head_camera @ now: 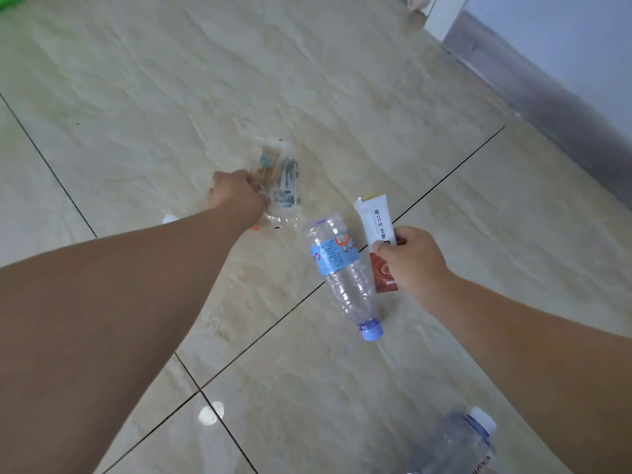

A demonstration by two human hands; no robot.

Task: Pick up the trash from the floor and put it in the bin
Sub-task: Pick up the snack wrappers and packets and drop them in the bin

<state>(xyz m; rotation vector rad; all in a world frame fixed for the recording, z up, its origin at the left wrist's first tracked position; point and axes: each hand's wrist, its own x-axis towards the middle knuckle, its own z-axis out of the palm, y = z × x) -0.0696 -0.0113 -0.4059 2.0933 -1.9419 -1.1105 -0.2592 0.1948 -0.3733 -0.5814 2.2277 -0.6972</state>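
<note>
Nearest to us, at the bottom edge, a blurred clear plastic bottle with a pale blue cap [458, 443] lies on the glossy beige tiled floor [171, 80], its cap end toward the upper right.

Further out, between our two arms, a clear plastic water bottle with a blue label and a lilac cap [342, 271] lies flat across a dark grout line. Its long axis runs from upper left to lower right, cap pointing back toward us and to the right.

Just beside it, our right hand [410, 265] has thumb and fingers pinched on a flat white and red-brown sachet with printed characters [378, 234]. The sachet's long axis runs nearly straight away from us, white end pointing far.

Beyond, our left hand [236, 196] is closed on the near edge of a crumpled clear plastic wrapper with printed inserts [280, 179], which stretches away from us.

A grey skirting strip [547, 107] runs along the far right wall.
</note>
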